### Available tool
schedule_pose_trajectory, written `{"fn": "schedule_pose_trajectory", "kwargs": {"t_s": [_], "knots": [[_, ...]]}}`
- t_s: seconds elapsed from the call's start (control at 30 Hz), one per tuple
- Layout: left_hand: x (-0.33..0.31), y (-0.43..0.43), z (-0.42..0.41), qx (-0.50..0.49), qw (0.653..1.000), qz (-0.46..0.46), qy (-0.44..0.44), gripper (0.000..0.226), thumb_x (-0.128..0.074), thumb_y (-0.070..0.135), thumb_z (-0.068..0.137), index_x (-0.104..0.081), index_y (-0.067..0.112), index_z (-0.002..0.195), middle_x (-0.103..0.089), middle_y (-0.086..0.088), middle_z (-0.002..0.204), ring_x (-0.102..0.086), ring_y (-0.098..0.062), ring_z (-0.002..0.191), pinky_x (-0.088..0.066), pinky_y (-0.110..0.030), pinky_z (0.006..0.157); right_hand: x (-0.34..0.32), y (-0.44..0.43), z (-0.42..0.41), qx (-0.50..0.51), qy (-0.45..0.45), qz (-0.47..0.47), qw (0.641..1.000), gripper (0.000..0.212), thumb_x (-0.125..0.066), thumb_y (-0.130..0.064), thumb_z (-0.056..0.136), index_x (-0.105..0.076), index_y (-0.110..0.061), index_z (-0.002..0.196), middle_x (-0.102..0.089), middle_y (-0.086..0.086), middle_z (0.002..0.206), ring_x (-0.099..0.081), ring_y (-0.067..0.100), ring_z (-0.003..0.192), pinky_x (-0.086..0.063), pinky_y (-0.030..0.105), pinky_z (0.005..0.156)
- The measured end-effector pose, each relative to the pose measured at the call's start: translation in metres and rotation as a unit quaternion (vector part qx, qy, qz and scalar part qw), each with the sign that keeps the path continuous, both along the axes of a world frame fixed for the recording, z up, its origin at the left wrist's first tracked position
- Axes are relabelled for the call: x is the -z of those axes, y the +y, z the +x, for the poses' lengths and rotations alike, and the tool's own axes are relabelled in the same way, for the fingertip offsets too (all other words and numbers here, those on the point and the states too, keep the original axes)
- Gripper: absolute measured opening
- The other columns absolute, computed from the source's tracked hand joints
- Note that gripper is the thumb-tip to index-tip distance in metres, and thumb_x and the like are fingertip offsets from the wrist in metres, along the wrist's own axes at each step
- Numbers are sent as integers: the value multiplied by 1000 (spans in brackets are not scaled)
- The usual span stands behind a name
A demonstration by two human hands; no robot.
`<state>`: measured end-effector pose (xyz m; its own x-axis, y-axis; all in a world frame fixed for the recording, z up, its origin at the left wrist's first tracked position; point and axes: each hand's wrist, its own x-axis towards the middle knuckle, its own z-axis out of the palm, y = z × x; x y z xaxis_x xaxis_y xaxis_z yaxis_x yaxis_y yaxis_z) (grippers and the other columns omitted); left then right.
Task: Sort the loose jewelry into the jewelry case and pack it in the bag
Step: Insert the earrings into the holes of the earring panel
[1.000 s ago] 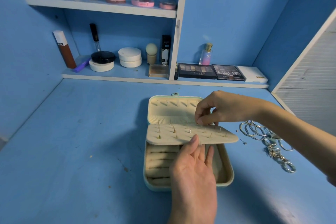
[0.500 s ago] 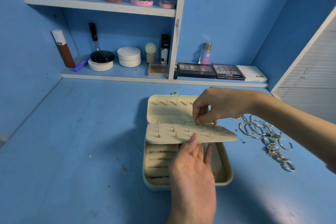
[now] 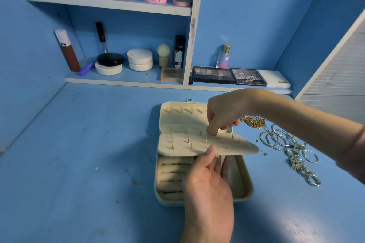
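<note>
Open case [image 3: 203,183] on the blue table [image 3: 79,154], lid flat toward the shelves, base nearer. Beige flap [image 3: 197,145] held level over the base, studded with small gold posts. Ring rolls [image 3: 171,175] visible in the left part of the base, under the flap.

Left hand [image 3: 209,189] below, thumb on top of the flap's near edge, fingers [image 3: 224,165] underneath, gripping the flap. Right hand [image 3: 225,112] above the flap's far edge, thumb and forefinger pinched together, tips touching the flap among the posts; whatever is pinched too small to make out.

Loose jewelry on the table right of the case: gold chain [image 3: 254,121] bunched just beyond the right hand, silver hoops [image 3: 276,138] beside it, a tangle of rings and chain [image 3: 302,165] trailing nearer, two tiny studs [image 3: 263,153] close to the flap's right tip.

Farther back, shelves [image 3: 122,80] with makeup: round compacts, tubes, a small perfume bottle [image 3: 225,56], two dark palettes [image 3: 229,76] and a white box [image 3: 274,81].
</note>
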<state>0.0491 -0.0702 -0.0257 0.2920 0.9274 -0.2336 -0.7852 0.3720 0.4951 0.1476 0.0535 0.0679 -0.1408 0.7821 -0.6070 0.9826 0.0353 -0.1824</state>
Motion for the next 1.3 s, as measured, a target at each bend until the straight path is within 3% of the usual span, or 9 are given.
{"fn": "schedule_pose_trajectory", "kwargs": {"t_s": [0.27, 0.6, 0.83, 0.9, 0.97, 1.0, 1.1, 1.2, 1.3], "knots": [[-2, 0, 0, 0, 1000, 9, -14, 89, -94, 33, 31, -71, 17, 115, -66, -2, 123, -60, -14, 118, -39, -33, 96, 4, 3, -1, 65, 27, -51, 996, 24, -61, -16, 78, -51, -12, 56, -46, -1, 49, -41, 16, 50, -35, 19, 45], [-5, -2, -1, -8, 998, -28, -47, 101, -95, 32, 26, -67, 15, 121, -67, -3, 123, -62, -13, 115, -40, -32, 96, 7, 6, -2, 123, 41, -95, 987, 22, -58, -12, 79, -51, -13, 58, -43, -2, 48, -37, 15, 48, -30, 17, 44], [-9, 1, -1, 5, 998, -41, -49, 82, -84, 24, 42, -66, 13, 122, -66, -4, 123, -59, -15, 118, -37, -34, 104, 1, -6, 18, 89, 124, -38, 988, 21, -66, -21, 82, -61, -13, 63, -51, 4, 53, -45, 14, 49, -39, 21, 50], [-13, 1, -2, 9, 997, -38, -65, 94, -92, 25, 34, -65, 13, 123, -67, -3, 123, -59, -14, 119, -36, -35, 104, 3, -13, 27, 83, 172, 13, 982, 21, -64, -27, 86, -64, -14, 70, -55, 5, 59, -47, 11, 49, -39, 20, 50], [-17, 2, -4, 6, 997, -48, -62, 99, -95, 27, 29, -65, 12, 122, -67, -3, 121, -59, -14, 119, -37, -36, 104, 9, -22, 39, 86, 226, 78, 967, 13, -59, -18, 89, -66, -12, 80, -60, 3, 65, -50, 9, 54, -39, 19, 50], [-18, 3, -3, 12, 997, -52, -49, 91, -93, 25, 36, -65, 12, 121, -68, -3, 120, -57, -14, 121, -36, -37, 106, 13, -27, 47, 79, 248, 99, 960, 11, -57, -9, 89, -67, -13, 85, -63, 3, 69, -53, 10, 59, -41, 20, 52], [-27, 4, -2, 19, 994, -99, -37, 58, -70, 20, 61, -65, 11, 119, -68, -3, 119, -52, -16, 126, -31, -39, 112, 21, -42, 65, 23, 262, 112, 958, 40, -49, 13, 79, -67, -20, 92, -68, -3, 87, -59, 12, 78, -48, 26, 68], [-37, 9, 0, 17, 993, -115, -24, 63, -64, 28, 61, -62, 13, 122, -63, -2, 128, -48, -14, 130, -29, -38, 114, 26, -50, 76, 21, 290, 114, 950, 38, -56, 11, 76, -67, -21, 96, -68, -7, 92, -61, 9, 88, -47, 21, 71], [-47, 10, 1, 21, 995, -99, 3, 71, -62, 40, 65, -54, 18, 132, -51, 0, 141, -40, -10, 136, -26, -35, 116, 27, -53, 79, 60, 341, 117, 931, 22, -70, 3, 78, -68, -13, 94, -69, -8, 85, -60, 3, 79, -43, 11, 70]]}}
